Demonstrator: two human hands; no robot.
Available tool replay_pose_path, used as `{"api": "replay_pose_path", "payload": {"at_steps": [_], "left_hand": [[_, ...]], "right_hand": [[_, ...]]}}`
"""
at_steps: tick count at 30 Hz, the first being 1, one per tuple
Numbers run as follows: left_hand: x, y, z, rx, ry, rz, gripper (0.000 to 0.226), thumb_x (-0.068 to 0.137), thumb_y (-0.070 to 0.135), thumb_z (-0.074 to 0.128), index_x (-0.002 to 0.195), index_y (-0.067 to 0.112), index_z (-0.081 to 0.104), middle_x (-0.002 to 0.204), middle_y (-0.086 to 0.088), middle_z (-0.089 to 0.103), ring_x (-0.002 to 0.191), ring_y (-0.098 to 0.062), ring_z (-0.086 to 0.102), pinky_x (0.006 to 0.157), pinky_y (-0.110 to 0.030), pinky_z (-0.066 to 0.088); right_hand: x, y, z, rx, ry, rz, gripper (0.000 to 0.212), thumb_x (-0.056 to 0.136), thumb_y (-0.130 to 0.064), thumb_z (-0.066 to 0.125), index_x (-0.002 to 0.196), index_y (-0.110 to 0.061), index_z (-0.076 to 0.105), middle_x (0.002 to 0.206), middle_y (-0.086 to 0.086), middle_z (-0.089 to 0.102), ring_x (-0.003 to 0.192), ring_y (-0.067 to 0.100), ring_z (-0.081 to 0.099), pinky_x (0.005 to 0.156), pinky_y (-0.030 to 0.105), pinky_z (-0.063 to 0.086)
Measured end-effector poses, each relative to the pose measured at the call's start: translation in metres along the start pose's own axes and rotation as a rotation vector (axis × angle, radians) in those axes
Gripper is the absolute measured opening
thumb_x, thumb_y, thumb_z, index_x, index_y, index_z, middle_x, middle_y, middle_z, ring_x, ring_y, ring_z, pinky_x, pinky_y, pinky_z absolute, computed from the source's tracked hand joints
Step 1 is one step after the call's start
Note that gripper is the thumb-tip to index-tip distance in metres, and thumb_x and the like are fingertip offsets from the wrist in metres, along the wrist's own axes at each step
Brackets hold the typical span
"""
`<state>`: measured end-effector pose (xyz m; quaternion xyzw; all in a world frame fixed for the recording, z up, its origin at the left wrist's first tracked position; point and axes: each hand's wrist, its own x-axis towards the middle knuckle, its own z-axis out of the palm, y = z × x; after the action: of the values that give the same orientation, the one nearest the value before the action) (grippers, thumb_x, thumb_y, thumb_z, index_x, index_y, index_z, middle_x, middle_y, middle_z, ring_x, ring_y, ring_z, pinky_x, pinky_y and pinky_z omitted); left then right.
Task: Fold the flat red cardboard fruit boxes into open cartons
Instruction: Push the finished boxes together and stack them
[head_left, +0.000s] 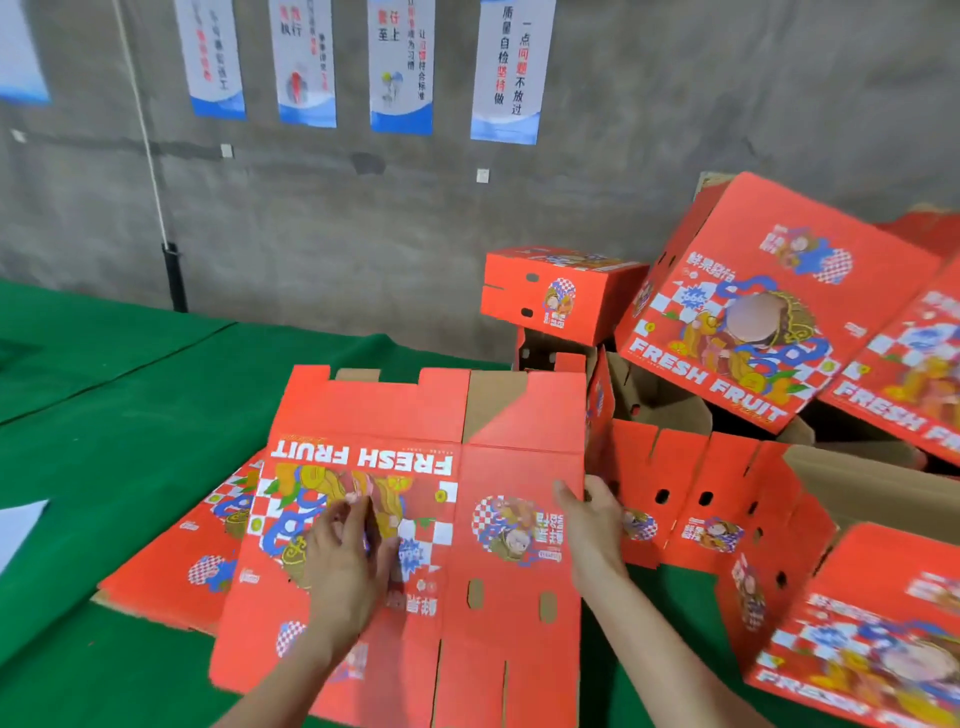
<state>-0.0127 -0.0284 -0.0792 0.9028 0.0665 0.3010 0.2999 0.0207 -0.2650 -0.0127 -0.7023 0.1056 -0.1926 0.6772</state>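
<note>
Steadying the flat fruit box (374, 410), I rest my left hand (345, 561), fingers loosely spread, on its print while my right hand (587, 519) pinches its edge; opening it likely comes next.

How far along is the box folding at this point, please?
Done: several folded cartons are piled at the right. In hand: one flat box, not yet opened; the left hand rests on it and the right hand grips its right edge. Left: at least one more flat sheet beneath it.
</note>
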Motion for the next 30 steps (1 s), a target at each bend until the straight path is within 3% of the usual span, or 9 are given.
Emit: {"api": "replay_pose_path", "payload": {"at_steps": [5, 7, 10, 14, 16, 18, 20, 23, 30], "left_hand": [[0.053, 0.018, -0.044, -0.152, 0.130, -0.171, 0.063, 0.081, 0.032, 0.072, 0.119, -0.012, 0.048, 0.114, -0.036, 0.051, 0.110, -0.047, 0.047, 0.095, -0.052, 0.039], [0.067, 0.035, -0.061, -0.470, 0.099, -0.155, 0.036, 0.085, 0.029, 0.070, 0.105, 0.004, 0.054, 0.090, -0.018, 0.062, 0.081, -0.029, 0.063, 0.072, -0.042, 0.051], [0.071, 0.068, -0.072, -0.880, -0.172, -0.218, 0.013, 0.093, 0.025, 0.059, 0.086, 0.015, 0.062, 0.061, 0.008, 0.065, 0.044, -0.003, 0.056, 0.039, -0.022, 0.048], [0.050, 0.112, -0.066, -1.124, -0.422, -0.245, 0.011, 0.091, 0.008, 0.056, 0.085, 0.008, 0.066, 0.073, -0.005, 0.072, 0.057, -0.014, 0.066, 0.053, -0.029, 0.057], [0.029, 0.129, -0.056, -1.153, -0.422, -0.227, 0.012, 0.090, 0.007, 0.056, 0.084, 0.009, 0.066, 0.072, -0.004, 0.072, 0.057, -0.013, 0.066, 0.052, -0.027, 0.056], [0.007, 0.144, -0.045, -1.197, -0.422, -0.207, 0.015, 0.090, 0.005, 0.056, 0.083, 0.010, 0.068, 0.074, -0.003, 0.073, 0.058, -0.012, 0.066, 0.053, -0.025, 0.056], [-0.013, 0.156, -0.037, -1.252, -0.426, -0.208, 0.019, 0.087, 0.006, 0.057, 0.080, 0.013, 0.073, 0.075, -0.003, 0.073, 0.059, -0.011, 0.067, 0.054, -0.024, 0.056], [-0.037, 0.168, -0.032, -1.302, -0.455, -0.215, 0.014, 0.077, 0.017, 0.063, 0.084, 0.018, 0.075, 0.079, -0.006, 0.074, 0.064, -0.017, 0.070, 0.056, -0.028, 0.057], [-0.065, 0.180, -0.028, -1.335, -0.487, -0.254, 0.020, 0.077, 0.022, 0.065, 0.091, 0.010, 0.073, 0.093, -0.020, 0.072, 0.080, -0.033, 0.070, 0.069, -0.042, 0.059]], "right_hand": [[-0.009, -0.035, -0.096, 0.228, -0.038, -0.159, 0.014, 0.090, -0.005, 0.061, 0.084, -0.017, 0.065, 0.088, 0.009, 0.069, 0.081, 0.020, 0.061, 0.077, 0.034, 0.047], [-0.014, -0.038, -0.135, 0.268, -0.009, -0.213, 0.018, 0.090, -0.004, 0.060, 0.085, -0.019, 0.067, 0.088, 0.003, 0.071, 0.082, 0.015, 0.064, 0.077, 0.028, 0.051], [-0.022, -0.034, -0.187, 0.253, 0.088, -0.239, 0.024, 0.092, -0.001, 0.057, 0.087, -0.021, 0.069, 0.084, -0.004, 0.074, 0.079, 0.007, 0.067, 0.071, 0.017, 0.053], [-0.030, -0.033, -0.235, 0.056, 0.253, -0.217, 0.029, 0.090, -0.001, 0.061, 0.115, -0.015, 0.058, 0.117, 0.013, 0.063, 0.105, 0.021, 0.059, 0.089, 0.022, 0.049], [-0.037, -0.040, -0.250, -0.252, 0.424, -0.371, 0.050, 0.087, 0.001, 0.064, 0.133, -0.003, 0.046, 0.132, 0.018, 0.049, 0.121, 0.028, 0.047, 0.100, 0.028, 0.038], [-0.049, -0.048, -0.255, -0.546, 0.495, -0.633, 0.042, 0.085, -0.004, 0.062, 0.125, 0.004, 0.053, 0.124, 0.017, 0.053, 0.116, 0.031, 0.049, 0.101, 0.034, 0.036], [-0.060, -0.055, -0.254, -0.655, 0.367, -0.752, 0.030, 0.084, -0.006, 0.064, 0.113, 0.000, 0.061, 0.106, 0.005, 0.057, 0.089, 0.020, 0.057, 0.084, 0.026, 0.043], [-0.068, -0.067, -0.256, -0.685, 0.195, -0.646, 0.030, 0.083, -0.009, 0.072, 0.110, -0.006, 0.063, 0.091, -0.002, 0.053, 0.061, 0.012, 0.048, 0.068, 0.024, 0.041], [-0.070, -0.082, -0.272, -0.795, 0.139, -0.522, 0.025, 0.082, -0.018, 0.074, 0.100, -0.008, 0.061, 0.096, -0.003, 0.048, 0.079, 0.011, 0.047, 0.072, 0.017, 0.028]]}}
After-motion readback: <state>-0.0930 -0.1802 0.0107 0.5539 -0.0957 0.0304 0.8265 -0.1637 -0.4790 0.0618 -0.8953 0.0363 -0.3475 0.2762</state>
